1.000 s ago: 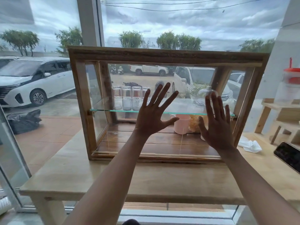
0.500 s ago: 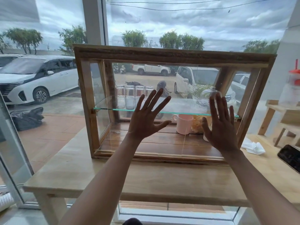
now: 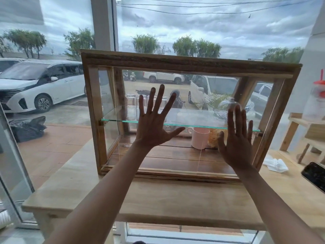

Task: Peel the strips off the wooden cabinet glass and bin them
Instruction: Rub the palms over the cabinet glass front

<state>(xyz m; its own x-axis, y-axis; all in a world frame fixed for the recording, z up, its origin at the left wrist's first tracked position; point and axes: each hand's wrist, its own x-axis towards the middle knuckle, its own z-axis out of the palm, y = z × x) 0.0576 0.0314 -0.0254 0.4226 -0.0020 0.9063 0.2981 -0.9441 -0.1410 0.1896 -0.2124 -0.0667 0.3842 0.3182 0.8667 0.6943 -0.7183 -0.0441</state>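
1. Your left hand [image 3: 152, 127] is flat against the front glass of the wooden cabinet [image 3: 184, 62], fingers spread wide, gripping nothing.
2. Your right hand [image 3: 236, 147] is flat on the same glass, fingers together and pointing up, also holding nothing.
3. Cabinet sits on the desk [image 3: 168, 198], directly ahead of both hands, by the window.
4. Can't make out any strips on the glass. A thin vertical line shows between your two hands, down to the bottom rail; can't tell whether it's a strip or a pane edge.
5. Behind your left hand: glass shelf [image 3: 121, 120] with clear tumblers [image 3: 131, 106].
6. Between your hands, lower level: pink mug [image 3: 200, 138].
7. Right of your right hand, on the desk: crumpled white tissue [image 3: 276, 164], then a phone [image 3: 314, 175].
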